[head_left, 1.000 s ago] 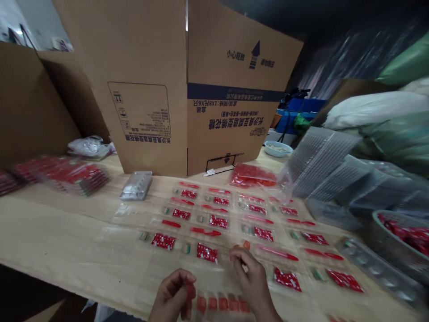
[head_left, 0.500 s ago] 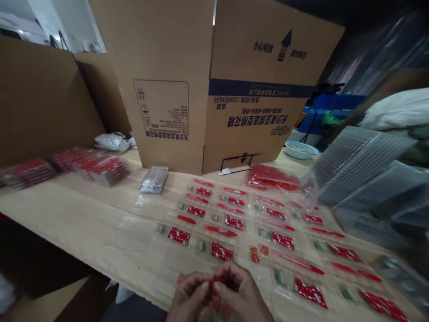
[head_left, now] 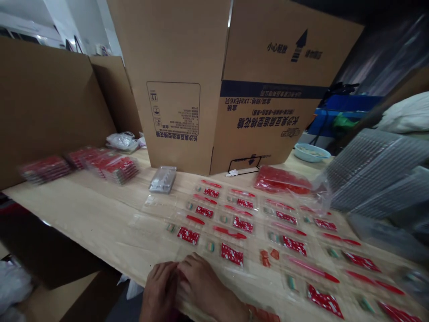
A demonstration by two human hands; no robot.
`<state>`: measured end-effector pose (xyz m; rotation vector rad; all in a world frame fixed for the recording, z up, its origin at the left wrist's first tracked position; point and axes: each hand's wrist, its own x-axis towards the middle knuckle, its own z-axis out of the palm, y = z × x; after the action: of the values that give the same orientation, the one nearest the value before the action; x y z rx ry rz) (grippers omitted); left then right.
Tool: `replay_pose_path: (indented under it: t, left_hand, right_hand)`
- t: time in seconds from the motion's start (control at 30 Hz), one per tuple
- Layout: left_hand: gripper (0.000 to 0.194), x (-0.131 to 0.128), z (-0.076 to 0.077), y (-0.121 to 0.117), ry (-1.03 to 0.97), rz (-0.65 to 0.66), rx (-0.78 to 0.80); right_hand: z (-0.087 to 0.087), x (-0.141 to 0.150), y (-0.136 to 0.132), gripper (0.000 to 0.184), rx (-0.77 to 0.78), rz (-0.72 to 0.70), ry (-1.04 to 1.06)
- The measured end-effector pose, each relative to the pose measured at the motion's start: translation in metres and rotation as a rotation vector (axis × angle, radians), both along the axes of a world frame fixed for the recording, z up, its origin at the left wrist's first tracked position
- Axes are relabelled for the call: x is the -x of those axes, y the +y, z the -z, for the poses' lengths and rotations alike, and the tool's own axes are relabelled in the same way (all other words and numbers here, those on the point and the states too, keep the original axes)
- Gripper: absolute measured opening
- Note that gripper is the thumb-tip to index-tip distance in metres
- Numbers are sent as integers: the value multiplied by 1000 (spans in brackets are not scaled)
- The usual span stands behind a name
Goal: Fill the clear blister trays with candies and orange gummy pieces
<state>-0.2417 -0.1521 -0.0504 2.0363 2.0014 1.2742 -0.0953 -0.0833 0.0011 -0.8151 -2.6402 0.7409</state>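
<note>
My left hand and my right hand meet at the table's front edge, fingers curled and pressed together. Whatever they pinch is hidden behind the fingers. Beyond them, clear plastic trays lie in rows, each with a red pen-like stick, a red packet with white spots and a small green-and-white striped block. Small orange-red pieces lie loose among the trays, right of my hands. More orange-red material shows beside my right wrist, partly cut off.
A large cardboard box stands at the back. Stacks of filled red packs lie at left, a grey plastic stack in the middle. On the right are a bag of red pieces, nested clear trays and a blue bowl.
My hands have shifted left toward the table edge, and the small red thing between their fingers is now hidden. The view has turned slightly left.
</note>
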Motion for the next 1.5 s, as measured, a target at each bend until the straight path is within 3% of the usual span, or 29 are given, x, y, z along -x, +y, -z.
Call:
replay_pose_path:
  t: [0.13, 0.33, 0.47, 0.57, 0.67, 0.77, 0.9, 1.03, 1.2, 1.5]
  left_hand:
    - [27, 5, -6, -6, -34, 61, 2]
    - [17, 0, -8, 4, -29, 290, 8]
    - [13, -3, -8, 10, -89, 209, -55]
    - [12, 1, -16, 2, -96, 177, -13]
    - [29, 12, -19, -11, -45, 195, 49]
    - [41, 22, -10, -18, -21, 215, 93]
    - [39, 26, 8, -18, -87, 229, 66]
    - [38, 26, 13, -17, -68, 231, 52]
    - [29, 26, 7, -15, -10, 120, -17]
    - [15, 14, -1, -2, -1, 73, -29]
  right_hand:
    - [2, -10, 6, 34, 239, 97, 95]
    - [0, -26, 13, 34, 253, 180, 224]
    - [0, -38, 6, 23, 252, 252, 249]
    - [2, -39, -3, 20, 215, 223, 178]
    - [4, -28, -11, 19, 103, 157, 51]
    - [5, -9, -14, 13, -52, 57, -87]
    - [8, 11, -13, 13, -169, -11, -152]
    - [6, 11, -10, 16, -132, 0, -131]
    - [2, 4, -3, 13, -1, 45, -100]
    - [8, 5, 9, 11, 173, 153, -6]
